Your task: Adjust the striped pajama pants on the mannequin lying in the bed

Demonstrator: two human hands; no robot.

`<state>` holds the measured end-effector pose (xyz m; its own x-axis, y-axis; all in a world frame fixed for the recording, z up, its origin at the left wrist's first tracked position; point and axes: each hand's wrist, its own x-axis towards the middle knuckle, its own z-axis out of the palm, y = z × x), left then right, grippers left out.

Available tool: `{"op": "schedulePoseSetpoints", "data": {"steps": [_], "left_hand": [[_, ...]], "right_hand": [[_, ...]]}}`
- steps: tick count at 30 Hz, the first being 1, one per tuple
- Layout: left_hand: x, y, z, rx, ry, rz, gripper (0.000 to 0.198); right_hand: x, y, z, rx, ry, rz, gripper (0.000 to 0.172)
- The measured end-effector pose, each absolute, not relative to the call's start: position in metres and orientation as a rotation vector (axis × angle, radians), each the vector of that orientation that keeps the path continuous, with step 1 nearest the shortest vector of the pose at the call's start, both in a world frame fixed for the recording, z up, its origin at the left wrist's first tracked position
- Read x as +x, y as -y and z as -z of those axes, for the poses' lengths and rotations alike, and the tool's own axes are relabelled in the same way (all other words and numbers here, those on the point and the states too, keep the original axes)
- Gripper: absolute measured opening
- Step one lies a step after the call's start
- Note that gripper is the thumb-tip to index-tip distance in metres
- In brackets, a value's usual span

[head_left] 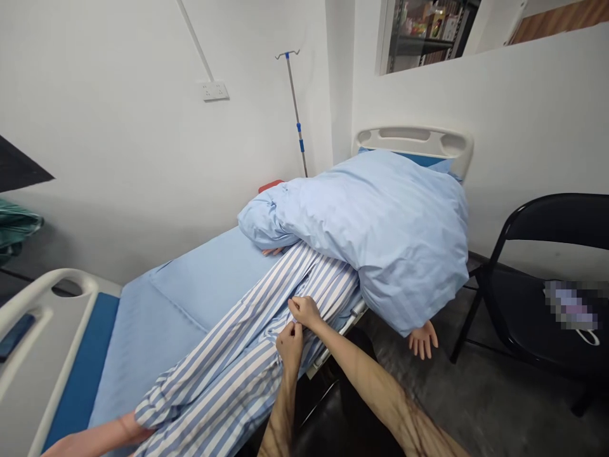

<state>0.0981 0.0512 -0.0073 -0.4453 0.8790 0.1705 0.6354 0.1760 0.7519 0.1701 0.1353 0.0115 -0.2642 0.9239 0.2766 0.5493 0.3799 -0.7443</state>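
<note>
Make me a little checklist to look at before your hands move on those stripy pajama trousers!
1. Left hand and right hand pinching the blue-and-white striped trousers: ok.
2. Pale blue quilt covering the manikin's upper body: ok.
3. Manikin's bare hand kept on the bed: not ok, it dangles past the edge below the quilt.
4. Silver metal side rail on the near side locked: cannot tell.
5. Bed wheel brakes on: cannot tell, hidden.
</note>
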Motion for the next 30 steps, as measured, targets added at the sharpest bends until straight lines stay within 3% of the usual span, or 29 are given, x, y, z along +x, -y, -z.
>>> {"op": "schedulePoseSetpoints", "data": {"steps": [11,21,30], "left_hand": [[0.087,-0.100,-0.039,1.147,-1.847,-1.497,0.034],[0.094,-0.104,-0.012,1.549,-2.131,-0.891,0.030],[0.096,-0.095,-0.006,1.520,-2.228,-0.956,0.034]], "right_hand": [[0.176,-0.120,-0.007,-1.219,1.813,-0.751,0.037],[0.184,-0.122,0.002,-1.102,1.646,-0.908,0.041],[0.198,-0.155,-0.048,-1.043,1.632,-0.815,0.045]]}}
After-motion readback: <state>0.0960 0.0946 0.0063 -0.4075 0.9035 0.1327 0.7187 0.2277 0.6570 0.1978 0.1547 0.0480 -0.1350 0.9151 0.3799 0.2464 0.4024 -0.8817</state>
